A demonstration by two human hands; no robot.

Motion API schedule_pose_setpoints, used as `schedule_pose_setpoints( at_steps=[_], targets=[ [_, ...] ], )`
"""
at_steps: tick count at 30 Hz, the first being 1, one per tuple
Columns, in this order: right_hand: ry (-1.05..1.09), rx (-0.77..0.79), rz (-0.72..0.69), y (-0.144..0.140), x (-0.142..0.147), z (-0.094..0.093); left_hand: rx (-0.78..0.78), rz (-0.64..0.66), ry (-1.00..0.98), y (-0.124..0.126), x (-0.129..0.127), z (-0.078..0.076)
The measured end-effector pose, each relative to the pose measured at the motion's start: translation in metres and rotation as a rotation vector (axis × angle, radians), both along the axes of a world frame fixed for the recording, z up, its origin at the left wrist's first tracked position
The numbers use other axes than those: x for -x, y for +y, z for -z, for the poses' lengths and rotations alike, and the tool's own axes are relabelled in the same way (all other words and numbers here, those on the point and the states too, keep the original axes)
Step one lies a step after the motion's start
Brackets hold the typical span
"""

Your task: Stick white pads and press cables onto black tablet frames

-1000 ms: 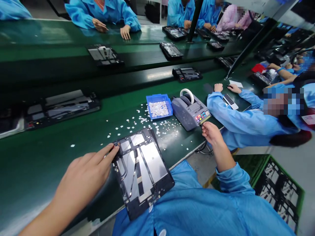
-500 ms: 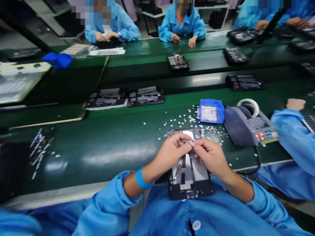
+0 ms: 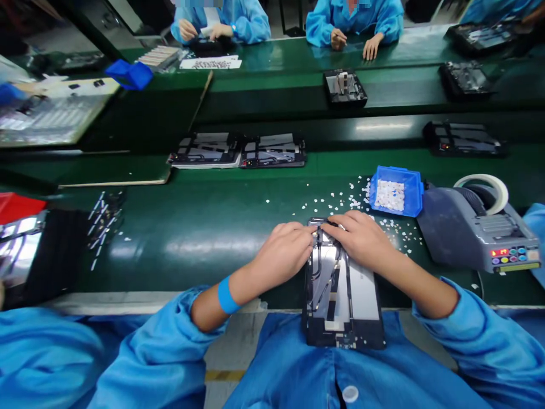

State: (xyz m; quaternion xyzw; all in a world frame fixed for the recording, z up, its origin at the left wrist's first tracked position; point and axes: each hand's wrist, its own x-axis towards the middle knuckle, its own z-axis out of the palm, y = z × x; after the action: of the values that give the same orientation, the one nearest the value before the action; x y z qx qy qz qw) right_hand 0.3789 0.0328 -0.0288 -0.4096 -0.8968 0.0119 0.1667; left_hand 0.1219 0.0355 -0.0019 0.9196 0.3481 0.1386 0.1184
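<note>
An opened tablet point(image 3: 361, 292), its flat grey battery panels and black flex cables exposed, lies lengthwise before me, its near end against my blue smock. My left hand point(image 3: 287, 247) is at its upper left, fingers curled and fingertips on the top end. Across the upper right edge lies my right hand point(image 3: 361, 236), its fingers bent over the far edge and its thumb reaching inward. The fingertips of both hands nearly meet there. Whether a small piece sits under them is hidden.
A blue bin point(image 3: 398, 190) of small white pieces stands ahead, with loose pieces scattered around it. A grey tape dispenser point(image 3: 464, 227) is at right. Two more opened tablets point(image 3: 272, 150) lie ahead. Black-and-white strips point(image 3: 104, 221) lie left. Co-workers sit opposite.
Both hands have gone from pinching a small pale piece above the tablet down onto the tablet's top end. That piece no longer shows. The camera view has shifted.
</note>
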Motion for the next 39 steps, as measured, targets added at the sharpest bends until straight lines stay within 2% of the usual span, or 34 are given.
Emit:
schedule_pose_setpoints(
  at_steps=[5,14,17,22,24,31,39],
  targets=[
    [-0.085,-0.024,-0.052,0.006,-0.003,0.002,-0.131,0.046,0.097,0.003,-0.005,0.002],
    [-0.161,-0.054,-0.066,0.008,-0.001,-0.006,-0.099,0.074,0.154,0.010,-0.009,-0.002],
    [-0.158,-0.065,-0.083,0.011,-0.004,-0.006,0.026,0.039,0.067,0.015,-0.009,-0.004],
    [-0.108,-0.054,-0.124,0.017,-0.011,-0.001,0.460,-0.170,-0.236,0.034,-0.015,-0.001],
    [-0.102,-0.048,-0.120,0.017,-0.012,0.001,0.534,-0.206,-0.241,0.040,-0.021,0.000],
    [-0.073,-0.072,-0.093,0.015,-0.009,0.004,0.432,-0.231,-0.041,0.047,-0.035,-0.003],
    [-0.050,-0.080,-0.088,0.015,-0.008,0.006,0.435,-0.272,-0.056,0.046,-0.038,0.003]
  ],
)
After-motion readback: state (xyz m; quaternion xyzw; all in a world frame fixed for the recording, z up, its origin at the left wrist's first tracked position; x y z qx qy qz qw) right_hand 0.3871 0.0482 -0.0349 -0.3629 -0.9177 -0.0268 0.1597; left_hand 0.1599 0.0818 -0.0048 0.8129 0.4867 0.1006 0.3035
